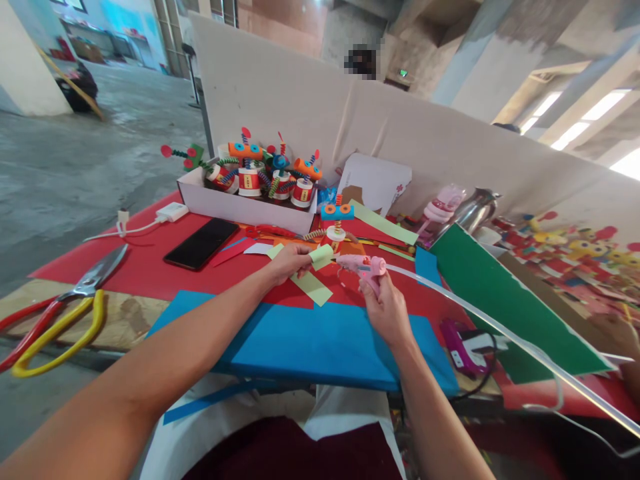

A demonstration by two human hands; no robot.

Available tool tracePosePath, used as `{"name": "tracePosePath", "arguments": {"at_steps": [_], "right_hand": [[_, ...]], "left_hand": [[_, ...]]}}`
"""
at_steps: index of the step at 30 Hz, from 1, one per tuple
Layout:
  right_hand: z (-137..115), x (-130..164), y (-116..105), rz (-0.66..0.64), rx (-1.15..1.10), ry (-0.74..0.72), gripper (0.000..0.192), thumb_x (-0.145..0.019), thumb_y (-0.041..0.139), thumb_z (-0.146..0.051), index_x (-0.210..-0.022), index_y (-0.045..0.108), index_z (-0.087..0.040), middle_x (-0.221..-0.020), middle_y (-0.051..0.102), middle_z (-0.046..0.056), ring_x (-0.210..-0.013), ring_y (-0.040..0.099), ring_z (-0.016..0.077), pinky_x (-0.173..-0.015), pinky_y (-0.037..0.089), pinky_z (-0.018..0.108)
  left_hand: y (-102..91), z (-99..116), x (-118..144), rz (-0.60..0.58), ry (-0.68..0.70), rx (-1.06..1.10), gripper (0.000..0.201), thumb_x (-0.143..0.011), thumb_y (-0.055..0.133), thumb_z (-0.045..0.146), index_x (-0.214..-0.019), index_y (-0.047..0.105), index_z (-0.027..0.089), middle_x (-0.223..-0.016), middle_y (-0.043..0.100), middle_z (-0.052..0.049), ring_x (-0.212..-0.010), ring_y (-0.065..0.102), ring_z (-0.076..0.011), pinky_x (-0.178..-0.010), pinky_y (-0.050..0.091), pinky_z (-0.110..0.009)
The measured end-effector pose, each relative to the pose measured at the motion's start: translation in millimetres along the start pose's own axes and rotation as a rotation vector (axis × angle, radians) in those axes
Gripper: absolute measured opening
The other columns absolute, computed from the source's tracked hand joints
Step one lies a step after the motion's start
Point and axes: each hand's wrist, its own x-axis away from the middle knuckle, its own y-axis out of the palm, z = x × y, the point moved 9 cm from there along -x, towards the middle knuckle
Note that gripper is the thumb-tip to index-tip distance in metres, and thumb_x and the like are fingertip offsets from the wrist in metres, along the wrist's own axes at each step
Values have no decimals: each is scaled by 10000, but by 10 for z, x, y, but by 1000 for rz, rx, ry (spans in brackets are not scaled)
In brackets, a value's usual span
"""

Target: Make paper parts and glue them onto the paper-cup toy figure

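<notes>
Head view: pinching rolled green paper (321,255) tightly between left fingers (301,250), above the desk (126,309); gripping glue gun (361,265) with right fingers (385,283) wrapped round it. Tip (337,260) near the paper's end; unable to confirm contact. Advisable: brace before squeezing, keep left fingers clear.

Left hand (291,263) holds green paper roll (321,255); right hand (386,308) grips glue gun (359,265) (pink).

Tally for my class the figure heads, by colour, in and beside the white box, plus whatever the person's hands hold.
Green head: 1
Orange heads: 2
Blue heads: 2
Glue gun: 1
Curled light-green paper: 1
Total: 7
</notes>
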Motion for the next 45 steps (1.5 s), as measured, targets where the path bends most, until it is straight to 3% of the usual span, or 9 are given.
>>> {"name": "tracePosePath", "arguments": {"at_steps": [9,15,30,34,38,41,45], "right_hand": [[-18,0,39,-58,38,5,459,-873,414,-390,-1210,536,-103,-812,705,123,-654,631,238,-587,457,317],[-13,-5,32,-61,39,17,507,-872,416,-364,-1294,479,-89,-834,707,131,-704,651,249,-607,479,319],[31,-44,-25,-39,-104,52,415,-854,445,-430,-1133,558,-145,-853,709,110,-739,655,242,-662,476,321],[299,-276,-235,6,0,162,404,-738,604,-403,-1062,586,-163,-874,704,92,-785,653,243,-670,471,308],[707,-524,-523,109,66,341,275,-759,588,-339,-978,606,-174,-836,702,64,-664,633,187,-620,465,275],[1050,-665,-499,84,-2,512,210,-807,558,-334,-892,613,-150,-573,623,3,-437,537,122,-489,432,232],[1377,-829,-228,49,-211,662,183,-827,569,-263,-957,587,-135,-530,580,-32,-372,469,78,-408,423,193]], "left_hand": [[4,3,4,-7,1,11,159,-683,529,102,-531,526,151,-404,462,58,-316,375,-38,-353,275,-170],[8,3,2,-11,5,18,155,-680,524,111,-531,518,153,-396,460,58,-309,370,-38,-348,271,-168],[-4,-25,-19,-20,8,47,83,-651,532,149,-569,541,154,-413,473,52,-322,378,-46,-364,270,-181],[-35,-24,-33,-9,21,57,72,-646,520,153,-578,546,153,-408,473,51,-315,377,-48,-359,246,-184],[-44,-30,-39,-7,26,66,73,-632,507,137,-580,558,147,-412,485,47,-313,385,-48,-362,250,-184],[-45,-27,-38,-6,28,68,82,-633,510,127,-569,559,145,-401,491,42,-312,387,-48,-363,243,-182],[-48,-31,-41,-1,19,73,89,-643,524,120,-570,570,143,-392,489,43,-305,384,-48,-359,247,-182]]}}
